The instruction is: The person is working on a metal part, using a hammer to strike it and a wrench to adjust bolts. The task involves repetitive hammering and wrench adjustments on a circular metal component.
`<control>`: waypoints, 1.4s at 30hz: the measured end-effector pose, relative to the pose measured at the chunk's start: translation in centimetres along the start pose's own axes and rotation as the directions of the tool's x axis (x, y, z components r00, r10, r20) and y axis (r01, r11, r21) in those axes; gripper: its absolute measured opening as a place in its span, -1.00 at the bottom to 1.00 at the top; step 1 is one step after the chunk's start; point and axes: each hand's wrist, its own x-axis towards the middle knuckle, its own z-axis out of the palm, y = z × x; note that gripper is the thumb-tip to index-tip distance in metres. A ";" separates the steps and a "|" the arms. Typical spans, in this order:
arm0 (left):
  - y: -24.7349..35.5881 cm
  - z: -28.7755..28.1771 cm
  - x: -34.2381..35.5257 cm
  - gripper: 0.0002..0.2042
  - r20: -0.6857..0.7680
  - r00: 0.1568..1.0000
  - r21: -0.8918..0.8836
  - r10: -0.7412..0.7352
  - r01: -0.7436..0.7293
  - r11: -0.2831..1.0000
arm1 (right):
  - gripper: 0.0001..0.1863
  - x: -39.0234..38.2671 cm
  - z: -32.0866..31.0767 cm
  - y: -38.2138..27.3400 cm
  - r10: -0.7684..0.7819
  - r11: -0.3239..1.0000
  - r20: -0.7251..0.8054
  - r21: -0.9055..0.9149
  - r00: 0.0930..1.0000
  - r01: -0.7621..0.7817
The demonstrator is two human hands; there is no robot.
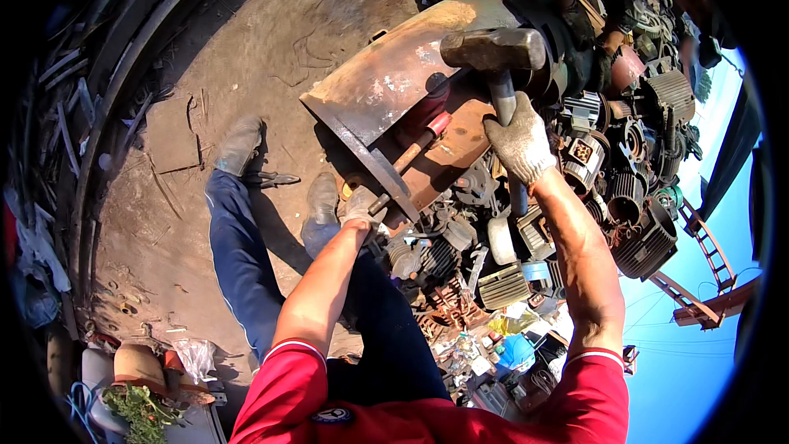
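Observation:
My right hand (521, 140), in a pale work glove, is wrapped round the handle of a sledgehammer (493, 49). The hammer's heavy steel head is raised over a large rusty metal drum-like housing (386, 74). Down by the housing's flat edge, my left hand (358, 204), also gloved, closes round the dark end of a metal rod (417, 151). A red tip is at the rod's far end. Part of the rod is hidden by the housing's edge plate (374, 166). The left fingers are partly hidden behind the wrist.
Old electric motors (583, 156) and scrap parts lie heaped on the right. Pliers-like tongs (273, 179) rest on the dirt ground beside my boot (240, 146). Long curved metal strips (131, 99) edge the left side. Another person's arm (612, 39) shows at the upper right.

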 end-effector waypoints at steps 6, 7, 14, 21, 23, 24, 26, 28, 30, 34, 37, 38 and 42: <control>-4.0 -4.8 0.8 -0.50 0.007 0.974 0.755 0.226 -0.154 0.637 | -0.65 2.1 -10.4 -9.1 -0.200 0.932 -0.407 0.202 0.891 0.301; -4.9 -4.5 3.0 -0.46 -0.065 0.968 0.597 0.241 -0.156 0.787 | -0.62 3.2 -9.1 -8.9 -0.278 0.929 -0.478 0.086 0.833 0.360; -4.7 -5.4 2.8 -0.37 -0.052 0.997 -0.477 -0.053 0.022 0.879 | -0.45 10.7 -4.5 -8.1 -0.312 0.946 -0.038 -0.100 0.949 0.307; -9.2 -6.6 1.7 -0.69 0.264 0.878 -0.689 -0.399 0.461 0.559 | -0.50 10.8 -0.5 -4.5 -0.255 0.956 -0.096 -0.176 0.962 0.236; -11.4 -7.0 2.8 -0.73 0.342 0.849 -0.636 -0.402 0.524 0.566 | -0.46 11.8 0.2 -3.5 -0.155 0.950 0.152 -0.249 0.976 0.189; -10.7 -6.9 2.7 -0.73 0.291 0.872 -0.632 -0.393 0.484 0.605 | -0.44 13.0 -0.2 -4.7 -0.112 0.971 0.265 -0.175 0.958 0.162; -9.8 -6.6 1.8 -0.73 0.200 0.902 -0.608 -0.382 0.420 0.674 | -0.49 12.3 -1.3 -3.7 -0.222 0.949 0.180 -0.187 0.958 0.255; -9.3 -6.8 1.2 -0.73 0.136 0.921 -0.582 -0.366 0.373 0.723 | -0.52 11.3 -1.0 -3.5 -0.271 0.950 0.065 -0.145 0.960 0.278; -8.7 -6.6 1.0 -0.74 0.102 0.926 -0.530 -0.364 0.360 0.768 | -0.48 9.7 -0.9 -3.7 -0.179 0.975 0.102 -0.118 0.979 0.190; -7.6 -5.4 -0.1 -0.74 0.049 0.939 -0.362 -0.339 0.333 0.871 | -0.48 9.2 1.1 -1.5 -0.161 0.981 0.136 -0.085 0.978 0.173; -5.6 -4.5 -0.8 -0.74 -0.021 0.970 -0.161 -0.241 0.235 0.959 | -0.46 7.0 -2.0 -2.8 -0.174 0.984 0.059 0.039 0.983 0.172; -4.9 -4.4 -0.9 -0.74 -0.055 0.978 -0.092 -0.200 0.195 0.976 | -0.48 6.1 -2.8 -3.1 -0.168 0.983 0.003 0.078 0.986 0.167; -2.9 -3.1 -0.7 -0.75 -0.111 0.991 0.088 -0.073 0.084 0.993 | -0.45 2.6 -7.1 -5.7 -0.183 0.916 -0.386 0.267 0.904 0.300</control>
